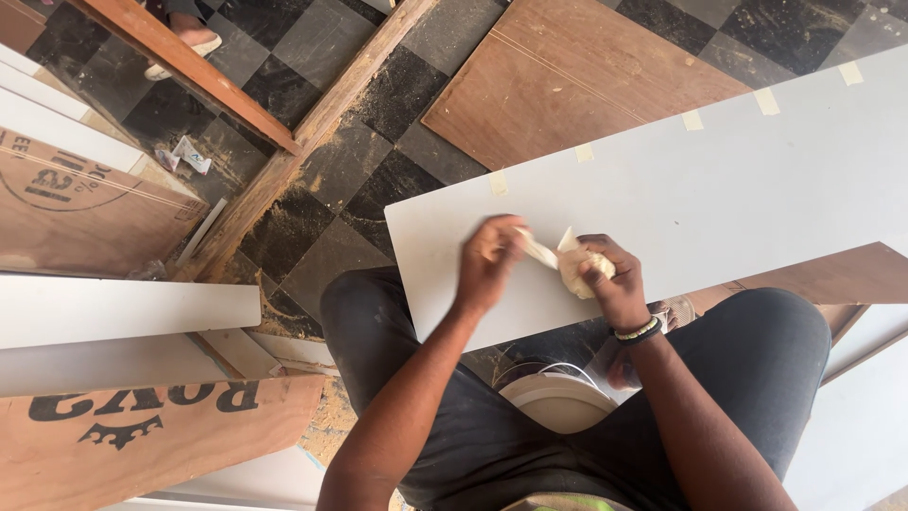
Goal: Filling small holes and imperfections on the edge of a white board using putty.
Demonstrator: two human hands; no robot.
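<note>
A long white board [719, 180] rests across my knees, with several strips of pale tape along its far edge. My left hand [487, 260] is blurred with motion and closed on a thin pale strip [539, 251] that runs toward my right hand. My right hand [610, 279], with a beaded band at the wrist, grips a crumpled cream-coloured wad [579, 270] pressed on the board's surface. Both hands meet near the board's near edge, close to its left end.
A brown plywood sheet [558, 76] lies on the black-and-grey checkered floor beyond the board. Wooden beams [312, 128] cross the floor at left, with sawdust around them. Stacked white and brown panels [104, 312] sit at left. A white bucket [558, 402] stands between my legs. Another person's sandalled foot [184, 38] shows at top left.
</note>
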